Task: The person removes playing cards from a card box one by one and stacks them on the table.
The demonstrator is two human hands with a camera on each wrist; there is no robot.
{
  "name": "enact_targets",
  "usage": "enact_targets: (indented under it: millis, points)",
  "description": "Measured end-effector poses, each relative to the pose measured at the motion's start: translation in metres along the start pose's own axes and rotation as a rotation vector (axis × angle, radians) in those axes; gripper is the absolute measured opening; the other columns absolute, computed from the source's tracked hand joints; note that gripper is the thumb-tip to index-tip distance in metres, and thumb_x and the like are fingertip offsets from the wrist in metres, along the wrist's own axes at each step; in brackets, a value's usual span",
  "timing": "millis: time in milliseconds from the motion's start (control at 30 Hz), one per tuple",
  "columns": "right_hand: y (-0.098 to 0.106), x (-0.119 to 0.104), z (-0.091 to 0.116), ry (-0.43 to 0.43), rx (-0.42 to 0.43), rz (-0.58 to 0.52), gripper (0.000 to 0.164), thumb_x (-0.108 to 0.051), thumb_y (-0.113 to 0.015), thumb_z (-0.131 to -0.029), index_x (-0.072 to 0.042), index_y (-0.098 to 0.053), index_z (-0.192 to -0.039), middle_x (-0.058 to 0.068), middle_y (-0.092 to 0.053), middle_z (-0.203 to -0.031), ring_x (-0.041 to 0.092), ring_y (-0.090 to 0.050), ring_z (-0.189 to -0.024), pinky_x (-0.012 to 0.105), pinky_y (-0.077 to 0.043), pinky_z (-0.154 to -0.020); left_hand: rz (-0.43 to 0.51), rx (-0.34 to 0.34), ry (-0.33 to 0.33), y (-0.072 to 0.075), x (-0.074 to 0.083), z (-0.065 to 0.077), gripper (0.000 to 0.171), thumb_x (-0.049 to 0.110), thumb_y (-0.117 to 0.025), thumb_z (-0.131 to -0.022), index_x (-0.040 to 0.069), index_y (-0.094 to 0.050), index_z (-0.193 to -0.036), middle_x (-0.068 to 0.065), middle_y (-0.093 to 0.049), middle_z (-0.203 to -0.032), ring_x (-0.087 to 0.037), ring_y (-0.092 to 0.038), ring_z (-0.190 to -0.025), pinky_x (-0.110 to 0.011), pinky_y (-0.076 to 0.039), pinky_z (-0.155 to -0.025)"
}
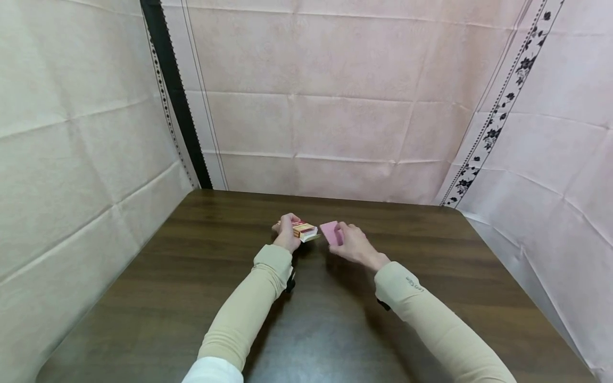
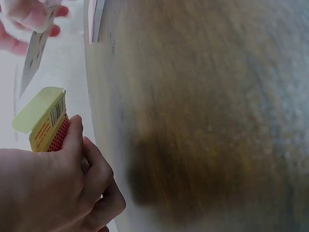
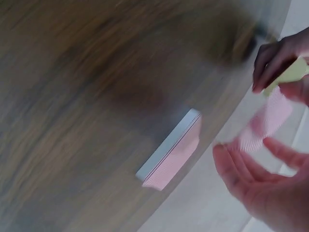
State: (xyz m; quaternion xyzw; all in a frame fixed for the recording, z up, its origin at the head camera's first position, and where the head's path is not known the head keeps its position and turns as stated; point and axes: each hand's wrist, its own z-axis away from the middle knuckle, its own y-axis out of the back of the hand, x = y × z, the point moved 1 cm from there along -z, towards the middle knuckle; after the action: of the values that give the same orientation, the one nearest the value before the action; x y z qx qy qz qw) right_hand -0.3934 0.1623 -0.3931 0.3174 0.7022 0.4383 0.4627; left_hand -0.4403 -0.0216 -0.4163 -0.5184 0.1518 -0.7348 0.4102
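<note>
Above the brown wooden counter [image 1: 163,287], the left hand [image 1: 287,234] curls round a red-and-yellow cardboard box [image 1: 304,230] behind its open flap [image 2: 38,108], presumably keeping that end uncovered, while the right hand [image 1: 354,244] pinches a pink-backed playing card [image 3: 263,125] edgewise.

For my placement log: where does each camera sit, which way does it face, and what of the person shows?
Head: on the head, facing forward and down over the table; left hand holding box, right hand holding card, both sleeves.
Left wrist: on that wrist, facing the left hand and box; right hand partly in view.
Right wrist: on that wrist, facing the right hand and card; left hand partly in view.
The wrist views share the pink stack.
</note>
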Motion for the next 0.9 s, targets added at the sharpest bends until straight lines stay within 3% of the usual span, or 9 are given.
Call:
enact_targets:
  millis: [200, 367, 500, 900]
  points:
    - [0.003, 0.022, -0.002, -0.186, 0.113, 0.094, 0.040, -0.032, -0.069, -0.076, -0.002, -0.058, -0.100, 0.016, -0.061, -0.090, 0.031, -0.058, -0.083, 0.044, -0.051, -0.068, -0.016, -0.018, 0.016, 0.000, 0.003, 0.003, 0.073, 0.006, -0.052, -0.074, 0.014, -0.015, -0.136, -0.021, -0.032, -0.139, -0.032, -0.045, -0.120, -0.042, -0.043, -0.104]
    - [-0.001, 0.031, 0.001, -0.305, 0.082, 0.181, 0.037, -0.039, -0.065, -0.077, -0.004, -0.061, -0.088, 0.019, -0.065, -0.093, 0.035, -0.059, -0.091, 0.049, -0.052, -0.068, -0.030, -0.009, 0.005, 0.003, 0.001, 0.001, 0.073, 0.006, -0.052, -0.072, 0.013, -0.015, -0.135, -0.021, -0.032, -0.139, -0.031, -0.046, -0.118, -0.042, -0.044, -0.103]
    - [-0.005, 0.033, 0.002, -0.327, 0.042, 0.227, 0.043, -0.043, -0.067, -0.076, -0.003, -0.063, -0.091, 0.020, -0.065, -0.096, 0.036, -0.056, -0.097, 0.051, -0.050, -0.073, -0.034, -0.014, 0.010, 0.005, 0.001, 0.000, 0.076, 0.007, -0.052, -0.072, 0.015, -0.014, -0.137, -0.019, -0.030, -0.139, -0.031, -0.045, -0.117, -0.041, -0.044, -0.102]
    - [-0.010, 0.033, 0.003, -0.315, 0.003, 0.267, 0.047, -0.044, -0.066, -0.077, -0.001, -0.064, -0.096, 0.020, -0.065, -0.097, 0.034, -0.056, -0.091, 0.051, -0.049, -0.071, -0.037, -0.004, -0.004, 0.005, 0.002, 0.000, 0.074, 0.007, -0.053, -0.072, 0.014, -0.015, -0.136, -0.021, -0.033, -0.138, -0.031, -0.046, -0.119, -0.042, -0.044, -0.102]
